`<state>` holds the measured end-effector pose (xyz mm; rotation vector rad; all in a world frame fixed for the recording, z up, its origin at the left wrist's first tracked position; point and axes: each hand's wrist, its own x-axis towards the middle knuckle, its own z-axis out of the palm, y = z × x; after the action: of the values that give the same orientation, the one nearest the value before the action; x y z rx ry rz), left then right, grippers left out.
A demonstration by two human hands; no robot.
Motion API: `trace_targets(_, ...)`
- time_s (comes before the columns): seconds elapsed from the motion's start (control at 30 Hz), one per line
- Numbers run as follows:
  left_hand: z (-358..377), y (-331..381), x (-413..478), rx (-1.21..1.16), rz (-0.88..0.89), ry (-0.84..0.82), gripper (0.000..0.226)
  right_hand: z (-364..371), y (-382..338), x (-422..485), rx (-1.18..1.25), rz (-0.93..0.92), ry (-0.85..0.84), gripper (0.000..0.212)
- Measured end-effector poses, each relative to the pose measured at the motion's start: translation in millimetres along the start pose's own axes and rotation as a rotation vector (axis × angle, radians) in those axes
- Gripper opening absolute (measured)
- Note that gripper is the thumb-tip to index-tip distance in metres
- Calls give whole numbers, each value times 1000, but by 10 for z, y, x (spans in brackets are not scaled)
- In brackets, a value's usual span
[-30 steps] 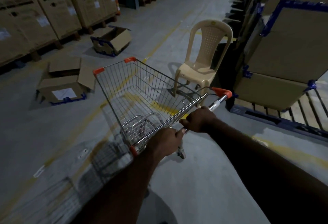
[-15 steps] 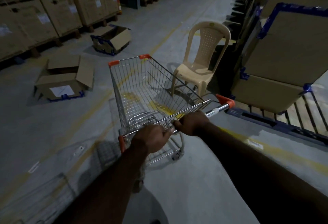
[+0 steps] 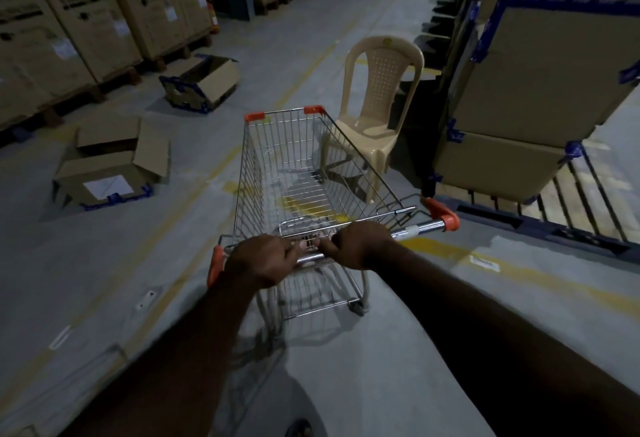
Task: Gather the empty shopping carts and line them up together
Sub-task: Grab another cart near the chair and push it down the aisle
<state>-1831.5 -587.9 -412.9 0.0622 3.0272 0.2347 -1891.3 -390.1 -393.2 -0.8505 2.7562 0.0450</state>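
Note:
An empty wire shopping cart (image 3: 273,159) with orange corner caps stands right in front of me on the grey floor, its basket pointing up the aisle. My left hand (image 3: 263,260) grips the left part of its chrome handle bar (image 3: 420,229). My right hand (image 3: 360,244) grips the bar just beside it, near the middle. No other cart is in view.
A beige plastic chair (image 3: 377,101) stands just past the cart's front right. Stacked boxes on a blue pallet rack (image 3: 540,97) line the right. Two open cardboard boxes (image 3: 110,166) (image 3: 204,82) lie on the floor at left, with tall cartons (image 3: 79,11) behind them.
The cart has swung clockwise from pointing left to pointing straight up the aisle. Both hands have stayed gripped on the handle bar.

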Motion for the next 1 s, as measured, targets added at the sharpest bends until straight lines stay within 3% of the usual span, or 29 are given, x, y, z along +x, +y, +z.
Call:
trace_targets(0.1,23,148,-37,2,-74,3,57,-35,78,-165,-3,-26,-26,80)
trace_targets(0.2,122,353,-94,200,-149,54,56,-40,202,-315,30,-28,-57,75)
trace_targets(0.3,177,531,-113,130,-188,37,56,-5,340,-501,82,-10,-59,72)
trace_targets(0.37,196,623,-94,19,-156,39,61,55,449,-615,65,-1,-51,80)
trace_targets(0.6,285,1049,-132,-2,119,40,88,216,854,-1087,67,17,12,73)
trace_targets(0.7,265,1122,-155,-26,197,39,82,274,915,-1236,121,50,37,76)
trace_targets(0.9,324,1545,-57,-4,264,-23,92,443,1141,-1623,102,176,34,90)
trace_targets(1.0,375,1734,-9,38,291,-44,86,506,1214,-1795,101,232,42,83)
